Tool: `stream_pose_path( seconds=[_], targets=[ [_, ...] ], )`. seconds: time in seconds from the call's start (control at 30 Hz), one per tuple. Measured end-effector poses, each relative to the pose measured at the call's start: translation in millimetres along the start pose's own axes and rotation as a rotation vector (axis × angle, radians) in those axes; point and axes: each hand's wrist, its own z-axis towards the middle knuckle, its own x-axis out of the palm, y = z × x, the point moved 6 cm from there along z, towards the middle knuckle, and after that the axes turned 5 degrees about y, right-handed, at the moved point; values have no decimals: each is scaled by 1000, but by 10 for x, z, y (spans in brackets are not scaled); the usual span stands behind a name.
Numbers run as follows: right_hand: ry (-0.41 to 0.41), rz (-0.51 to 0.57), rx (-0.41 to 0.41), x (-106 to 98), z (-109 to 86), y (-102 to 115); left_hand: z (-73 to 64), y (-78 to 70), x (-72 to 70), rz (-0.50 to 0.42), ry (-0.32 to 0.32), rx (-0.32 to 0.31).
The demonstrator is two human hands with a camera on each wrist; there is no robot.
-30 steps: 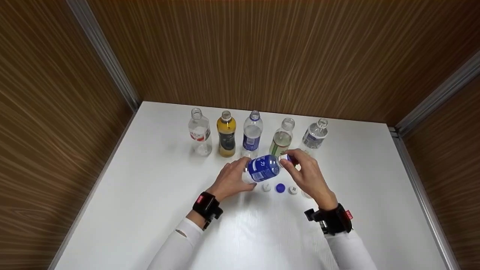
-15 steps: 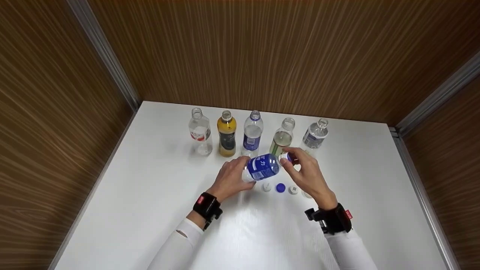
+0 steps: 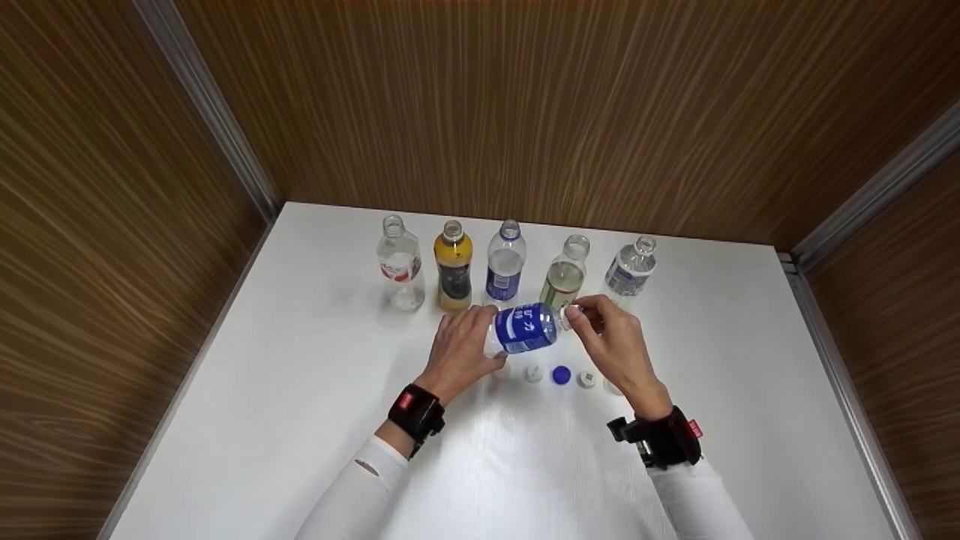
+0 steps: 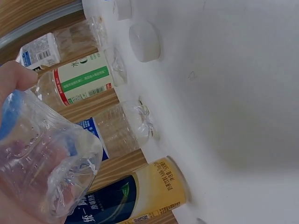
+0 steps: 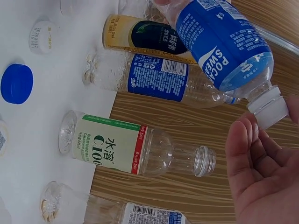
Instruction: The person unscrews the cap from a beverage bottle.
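A plastic bottle with a blue Pocari Sweat label point(image 3: 525, 328) is held tilted nearly on its side above the table, its neck toward the right. My left hand point(image 3: 463, 349) grips it round the base; the left wrist view shows the clear bottom point(image 4: 70, 177) close up. My right hand point(image 3: 619, 349) pinches the white cap point(image 5: 271, 111) at the bottle's mouth between thumb and fingers. The cap sits at the neck, though how tightly it is seated cannot be told. Beneath the hands lie a blue cap point(image 3: 561, 375) and several white caps point(image 3: 533, 373), some partly hidden.
Several uncapped bottles stand in a row behind the hands: a clear red-labelled one point(image 3: 401, 270), a yellow milk tea one point(image 3: 454, 274), a blue-labelled one point(image 3: 504, 274), a green-labelled one point(image 3: 564, 277) and another clear one point(image 3: 630, 271). Wood-grain panels point(image 3: 480, 112) enclose the white table point(image 3: 315, 390).
My left hand and the bottle have risen slightly, and the bottle lies a little more level. The right fingers have shifted their pinch on the cap. One white cap now peeks out below the left hand.
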Motion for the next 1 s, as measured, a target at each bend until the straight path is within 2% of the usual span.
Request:
stream_pose_path(
  seconds=[0.2,0.53,0.9,1.0],
  targets=[
    [7,9,-63,2,-3,24,-17,21,8,-11,9,-2],
    [59,69,-99,-17,-12,88,-30,34,4,-57,18,-17],
    [81,135,-113,-29,-22,93,-28,32,14,-75,29,-6],
    [76,139,-91,-37,-26,71,-19,26,25,-74,34,-11]
  ],
)
